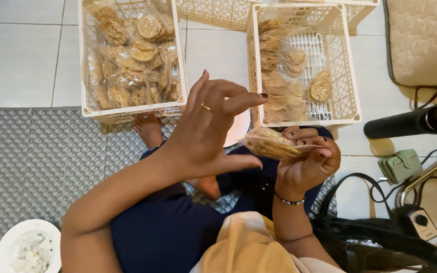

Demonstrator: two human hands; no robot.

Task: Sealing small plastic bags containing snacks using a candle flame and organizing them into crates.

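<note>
Just right of the frame's centre, the right hand [307,162] has its grip closed around one end of a clear plastic packet of round crackers [271,144], thumb on top and fingers curled beneath, so the packet sticks out level toward the left. A beaded bracelet [290,201] circles that wrist. The left hand [211,131] hovers at centre frame, just beside the packet without touching it; its grip is open and holds nothing, fingers spread and bent, a thin gold ring [207,107] on one finger. Both forearms rise from the lower edge, above a lap in dark blue cloth [163,227] with a pale yellow cloth [249,245] at lower centre. A bare foot [148,129] shows left of the left hand, resting on a grey embossed mat [31,162] that covers the left half of the white tiled floor [16,55]. In the upper left stands a white lattice crate [131,108] packed full of bagged crackers. In the upper centre, directly above the held packet, a second white lattice crate [352,96] is only partly filled with similar bags. At the lower left corner sits a white bowl [6,242] of pale scraps. On the right lie a black cylinder [410,122], a small green pouch [399,166], black cables and a quilted beige cushion [426,40].
</note>
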